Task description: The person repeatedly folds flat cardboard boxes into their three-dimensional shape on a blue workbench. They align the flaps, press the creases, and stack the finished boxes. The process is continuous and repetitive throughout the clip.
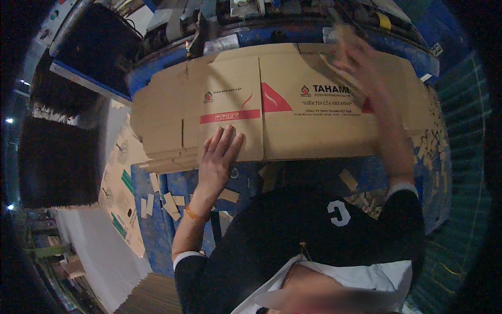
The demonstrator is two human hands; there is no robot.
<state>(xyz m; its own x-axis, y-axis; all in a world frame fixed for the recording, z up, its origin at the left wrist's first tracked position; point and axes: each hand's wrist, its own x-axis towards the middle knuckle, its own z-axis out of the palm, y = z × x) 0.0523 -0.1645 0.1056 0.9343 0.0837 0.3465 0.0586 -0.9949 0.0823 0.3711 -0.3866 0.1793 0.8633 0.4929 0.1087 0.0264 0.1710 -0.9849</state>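
A flat brown cardboard box blank (319,136) with red and black printing lies across the blue machine bed in front of me, with creases and slots between its panels. Several more blanks (162,159) show under its left end. My left hand (222,149) rests with outstretched fingers on the near edge of the printed panel, an orange band at its wrist. My right hand (355,55) reaches over the right part of the blank to its far edge, close to the machine. Motion smears its fingers, so whether it holds anything is unclear.
A blue machine (285,36) with dark rollers and metal fittings runs along the far side. Small cardboard offcuts (170,204) lie on the blue surface at left, and more scraps (431,149) at right. Printed cardboard sheets (123,191) lean at left, near dark brush-like panels (60,162).
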